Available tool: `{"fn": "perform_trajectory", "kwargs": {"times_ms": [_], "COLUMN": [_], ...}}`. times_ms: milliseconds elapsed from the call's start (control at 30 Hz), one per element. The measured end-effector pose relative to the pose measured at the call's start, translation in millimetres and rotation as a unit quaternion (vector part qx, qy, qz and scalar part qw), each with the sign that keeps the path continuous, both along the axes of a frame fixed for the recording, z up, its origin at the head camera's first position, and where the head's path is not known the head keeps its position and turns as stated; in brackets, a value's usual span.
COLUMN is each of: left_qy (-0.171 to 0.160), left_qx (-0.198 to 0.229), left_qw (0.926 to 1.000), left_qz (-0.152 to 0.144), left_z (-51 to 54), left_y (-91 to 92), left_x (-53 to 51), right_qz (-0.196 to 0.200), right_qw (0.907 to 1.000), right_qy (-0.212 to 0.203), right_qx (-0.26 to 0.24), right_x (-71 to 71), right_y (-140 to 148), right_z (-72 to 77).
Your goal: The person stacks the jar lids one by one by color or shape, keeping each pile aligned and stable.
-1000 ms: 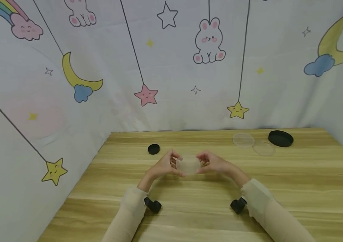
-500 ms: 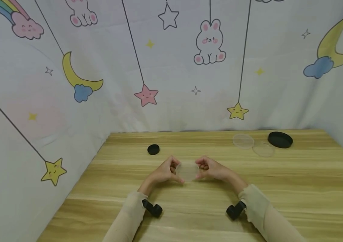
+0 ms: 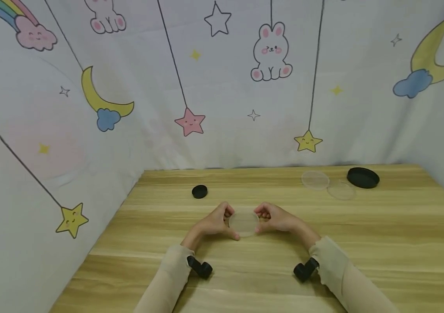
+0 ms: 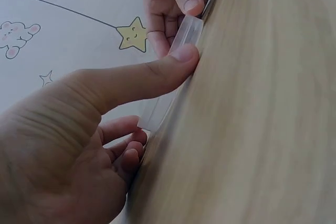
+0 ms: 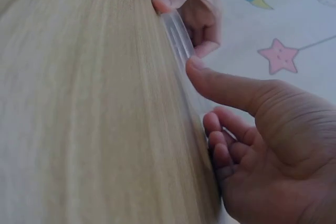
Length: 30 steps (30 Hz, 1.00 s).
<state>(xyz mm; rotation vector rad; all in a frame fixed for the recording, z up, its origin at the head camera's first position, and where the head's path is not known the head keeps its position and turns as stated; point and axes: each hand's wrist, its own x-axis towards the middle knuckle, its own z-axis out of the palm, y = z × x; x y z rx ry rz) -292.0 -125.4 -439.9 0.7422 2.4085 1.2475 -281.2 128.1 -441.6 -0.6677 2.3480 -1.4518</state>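
Observation:
In the head view a clear round petri dish (image 3: 244, 224) lies flat between my two hands, at or just above the wooden table (image 3: 245, 278). My left hand (image 3: 217, 220) pinches its left edge between thumb and fingers. On the opposite side my right hand (image 3: 278, 217) holds the right edge the same way. The left wrist view shows the petri dish (image 4: 164, 100) from the side as a shallow walled disc, the left thumb (image 4: 184, 53) against its near side. From the right wrist, the petri dish (image 5: 178, 38) is partly hidden behind the right thumb (image 5: 199, 72).
A small black round lid (image 3: 199, 191) sits behind my left hand. At the back right lie two clear discs, one (image 3: 315, 180) left of the other (image 3: 341, 190), near a larger black round lid (image 3: 363, 178). A patterned cloth (image 3: 237, 143) hangs behind the table.
Both hands have come down slightly and toward me with the petri dish, mostly in the first half second. Their hold looks the same. The lids and the other discs stay put.

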Motion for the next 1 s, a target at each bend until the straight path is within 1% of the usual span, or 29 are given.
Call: {"fn": "perform_trajectory", "kwargs": {"times_ms": [100,167,300,500,567,667,733,800,900,933,1000], "left_qy": [0.013,0.015,0.008,0.004,0.005,0.000,-0.015,-0.036,-0.058,-0.058,-0.044], "left_qx": [-0.011,-0.018,-0.027,-0.039,-0.037,-0.020,0.000,0.025,0.065,0.076,0.095], "left_qw": [0.9999,0.9997,0.9996,0.9992,0.9992,0.9994,0.9994,0.9989,0.9962,0.9953,0.9939], "left_qz": [-0.002,0.002,0.005,-0.008,-0.016,-0.028,-0.030,-0.020,0.001,0.013,0.034], "left_z": [-0.2,0.4,3.0,7.1,7.3,6.0,4.9,3.2,1.6,1.3,2.8], "left_y": [1.6,2.6,4.2,4.5,9.5,15.3,16.9,15.0,9.3,7.8,8.2], "left_x": [-0.2,0.1,1.2,2.6,0.7,-1.6,-1.5,-0.9,-1.3,-2.1,-4.4], "right_qz": [0.003,0.003,0.001,0.001,-0.002,-0.009,-0.014,-0.015,-0.016,-0.017,-0.021], "right_qw": [1.0000,0.9999,0.9999,1.0000,0.9999,0.9999,0.9999,0.9999,0.9995,0.9990,0.9979], "right_qy": [0.008,0.012,0.012,0.006,0.008,0.006,0.001,-0.007,-0.027,-0.037,-0.052], "right_qx": [0.005,0.008,0.011,0.007,0.010,0.009,0.005,0.003,-0.006,-0.016,-0.034], "right_x": [-0.2,-0.2,0.6,1.3,0.1,-0.8,-0.3,0.0,-0.7,-2.0,-4.1], "right_y": [0,1,1,1,7,16,19,19,11,8,4], "right_z": [0.7,1.2,2.5,3.0,4.2,4.3,3.3,2.2,2.2,2.7,6.9]}}
